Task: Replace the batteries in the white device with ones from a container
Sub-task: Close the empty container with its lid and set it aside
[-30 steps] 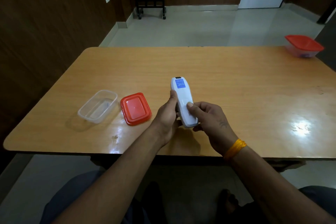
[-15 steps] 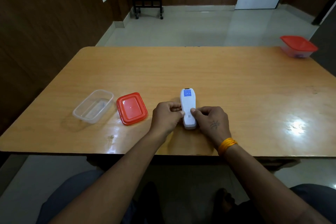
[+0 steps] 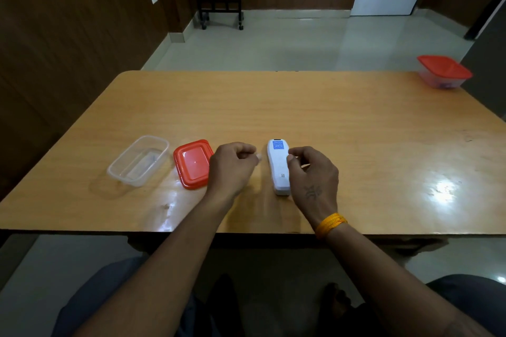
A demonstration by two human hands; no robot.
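Note:
The white device (image 3: 277, 169) lies flat on the wooden table (image 3: 356, 128), its blue label at the far end. My right hand (image 3: 313, 172) is at its right side, fingers curled, with the fingertips on the device's right edge. My left hand (image 3: 232, 165) hovers just left of the device, apart from it, fingers curled in with nothing seen in them. Left of that hand lie a red lid (image 3: 193, 163) and an open clear container (image 3: 138, 160). Whether the container holds batteries cannot be made out.
A second clear container with a red lid (image 3: 443, 72) stands closed at the table's far right corner. The table's near edge runs just below my wrists. A black wheeled stand (image 3: 219, 5) is on the floor beyond the table.
The device went from being held up in both hands to lying on the table. My left hand has let go and drawn away to the left.

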